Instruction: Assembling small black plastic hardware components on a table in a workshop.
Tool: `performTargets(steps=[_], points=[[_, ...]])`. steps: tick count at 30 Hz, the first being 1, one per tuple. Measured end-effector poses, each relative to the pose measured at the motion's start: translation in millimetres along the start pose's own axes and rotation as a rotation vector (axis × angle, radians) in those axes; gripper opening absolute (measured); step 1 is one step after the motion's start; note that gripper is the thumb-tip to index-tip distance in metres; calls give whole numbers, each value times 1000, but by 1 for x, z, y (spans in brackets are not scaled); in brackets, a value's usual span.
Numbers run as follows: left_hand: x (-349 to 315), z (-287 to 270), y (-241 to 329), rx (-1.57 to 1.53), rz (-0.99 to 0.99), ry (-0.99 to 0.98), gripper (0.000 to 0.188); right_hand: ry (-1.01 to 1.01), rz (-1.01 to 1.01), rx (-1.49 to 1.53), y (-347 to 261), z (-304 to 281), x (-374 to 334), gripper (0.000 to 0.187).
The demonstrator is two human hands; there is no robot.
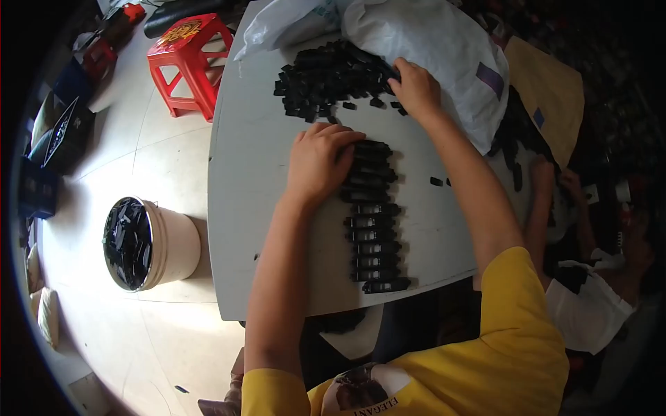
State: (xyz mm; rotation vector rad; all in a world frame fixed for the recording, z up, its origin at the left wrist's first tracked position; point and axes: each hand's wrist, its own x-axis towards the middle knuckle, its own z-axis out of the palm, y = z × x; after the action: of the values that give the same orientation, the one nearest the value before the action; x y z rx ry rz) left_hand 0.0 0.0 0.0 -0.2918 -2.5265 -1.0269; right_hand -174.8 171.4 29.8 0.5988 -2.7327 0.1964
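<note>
A row of long black plastic parts (374, 234) runs down the white table toward me, the parts lying side by side. My left hand (320, 161) is at the far end of this row, its fingers and thumb bent around the left end of a part there. Farther off lies a heap of small black plastic pieces (326, 73). At its right edge my right hand (417, 90) has its fingers closed on a dark, long piece, partly hidden by the fingers. A few loose pieces (349, 106) lie just this side of the heap.
White plastic sacks (430, 48) cover the table's far right, with a brown paper sheet or bag (544, 90) beyond. Another person's arms (541, 201) reach in at right. On the floor at left stand a red stool (187, 59) and a white bucket (173, 239) of black pieces.
</note>
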Motion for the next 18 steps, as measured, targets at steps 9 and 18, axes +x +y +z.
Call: performTargets(steps=[9, 18], points=[[-1, 1, -3, 12, 22, 61, 23, -280, 468, 1325, -3, -40, -63, 21], [-1, -1, -5, 52, 55, 17, 38, -553, 588, 1191, -12, -36, -76, 22]])
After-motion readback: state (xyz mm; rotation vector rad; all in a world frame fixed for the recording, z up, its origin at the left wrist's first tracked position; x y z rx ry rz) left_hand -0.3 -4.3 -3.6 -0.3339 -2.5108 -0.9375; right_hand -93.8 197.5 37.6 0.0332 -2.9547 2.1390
